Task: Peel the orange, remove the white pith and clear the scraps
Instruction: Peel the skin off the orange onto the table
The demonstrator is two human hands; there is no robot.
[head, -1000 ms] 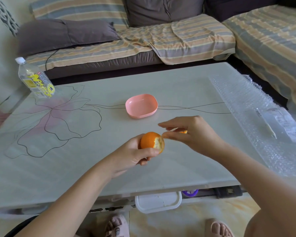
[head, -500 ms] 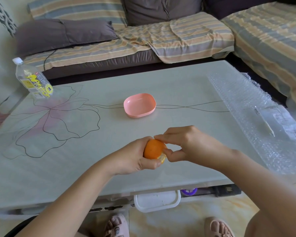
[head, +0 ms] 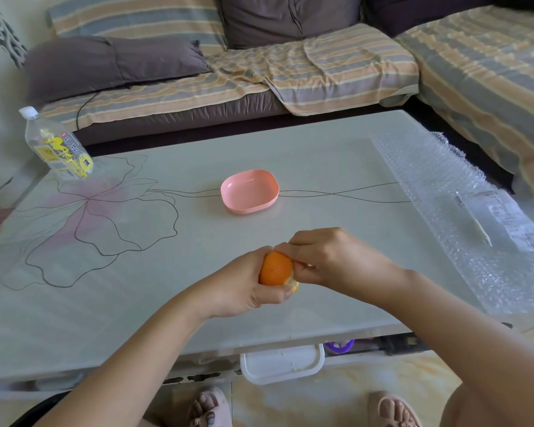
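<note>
- The orange (head: 275, 269) is being held above the near part of the table (head: 321, 155), clear of the surface, well short of the pink dish (head: 249, 191).
- Step in hand, judged: early peeling. Most of the rind is showing intact; a small pale, torn patch is being exposed at the lower right of the fruit.
- The left hand (head: 238, 288) is being wrapped around the orange from the left and below, closed firmly on it, the thumb lying under the fruit.
- The right hand (head: 330, 260) is being pressed against the right side of the orange, fingers curled in and pinched at the torn edge. Whether a flap of peel is actually being caught between the fingertips cannot be told; the contact is hidden by the knuckles.
- To do the step well, it is being judged that the thumb should be worked under the rind at the torn edge, and the peel lifted in broad strips while the fruit is being turned by the left hand.
- Squeezing should be kept light, since the segments are likely being bruised by a hard grip.
- Scraps are best being dropped into the pink dish, which is lying empty beyond the hands.
- A bottle (head: 57, 146) and a sheet of bubble wrap (head: 444, 192) are lying well apart from the work.
</note>
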